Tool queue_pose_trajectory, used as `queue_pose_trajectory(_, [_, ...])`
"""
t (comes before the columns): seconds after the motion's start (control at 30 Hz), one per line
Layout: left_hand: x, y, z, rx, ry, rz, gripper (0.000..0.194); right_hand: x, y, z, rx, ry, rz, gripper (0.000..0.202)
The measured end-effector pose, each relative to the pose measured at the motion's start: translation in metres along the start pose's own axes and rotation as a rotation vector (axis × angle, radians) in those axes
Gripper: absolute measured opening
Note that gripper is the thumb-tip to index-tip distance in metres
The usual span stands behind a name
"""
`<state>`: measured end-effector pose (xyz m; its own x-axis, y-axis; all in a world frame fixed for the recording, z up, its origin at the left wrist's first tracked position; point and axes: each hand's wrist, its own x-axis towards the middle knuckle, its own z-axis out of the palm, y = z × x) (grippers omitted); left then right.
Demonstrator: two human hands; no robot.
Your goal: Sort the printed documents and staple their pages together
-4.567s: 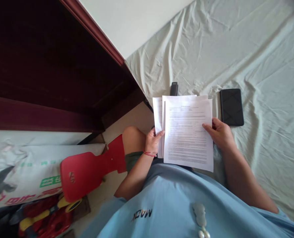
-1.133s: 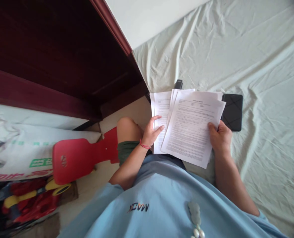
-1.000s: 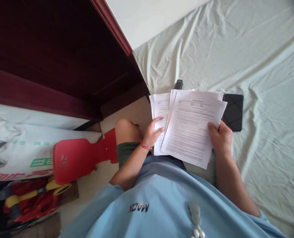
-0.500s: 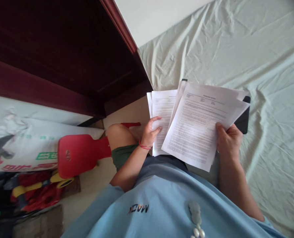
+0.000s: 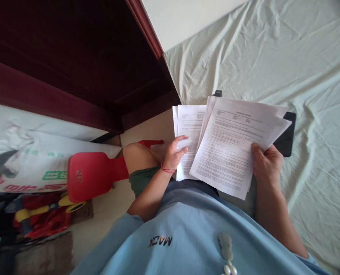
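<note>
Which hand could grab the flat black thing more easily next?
Probably the right hand: it is close to the flat black thing, though it already grips the front papers. The left hand is farther off, across those papers.

the right pages (image 5: 221, 152) lie partly on top of the left pages (image 5: 190, 128), in front of the shirt (image 5: 187, 217). the left hand (image 5: 173, 154) is at the left edge of the left pages, the right hand (image 5: 269, 162) at the right edge of the right pages. behind the right pages, a small thing (image 5: 218, 93) and a flat thing (image 5: 286, 139) poke out, both on the sheet (image 5: 316, 68). farther left, a chair (image 5: 89, 177) is between the knee (image 5: 132, 154) and a sack (image 5: 44, 152).
</note>
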<state>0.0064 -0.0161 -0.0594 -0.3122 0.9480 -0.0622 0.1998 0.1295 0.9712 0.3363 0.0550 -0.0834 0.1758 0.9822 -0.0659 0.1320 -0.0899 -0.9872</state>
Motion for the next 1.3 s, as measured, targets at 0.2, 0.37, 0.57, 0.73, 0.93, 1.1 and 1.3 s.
queue_pose_trajectory(0.2, [0.0,-0.002,0.002,0.01,-0.033,0.011,0.039,0.0,-0.007,0.003,0.06,0.037,0.035,0.025])
queue_pose_trajectory(0.37, [0.0,-0.005,-0.003,0.039,-0.014,0.05,0.04,0.001,-0.007,0.002,0.011,0.056,0.051,0.023])
queue_pose_trajectory(0.57, [0.003,-0.001,0.002,-0.013,-0.074,0.042,0.037,-0.002,-0.005,0.001,-0.007,-0.008,0.06,0.028])
queue_pose_trajectory(0.73, [0.009,0.003,0.015,-0.083,-0.119,0.004,0.039,-0.003,-0.004,0.0,-0.056,-0.021,0.006,0.029])
queue_pose_trajectory(0.93, [0.012,-0.006,0.028,-0.154,-0.05,-0.119,0.06,-0.005,-0.006,0.004,-0.004,-0.031,0.017,0.029])
queue_pose_trajectory(1.1, [0.016,-0.013,0.031,-0.113,-0.014,-0.175,0.049,-0.005,-0.009,0.007,-0.033,-0.04,0.038,0.032])
queue_pose_trajectory(1.3, [0.021,-0.014,0.032,-0.103,0.012,-0.217,0.048,-0.005,-0.012,0.005,-0.178,-0.015,0.022,0.031])
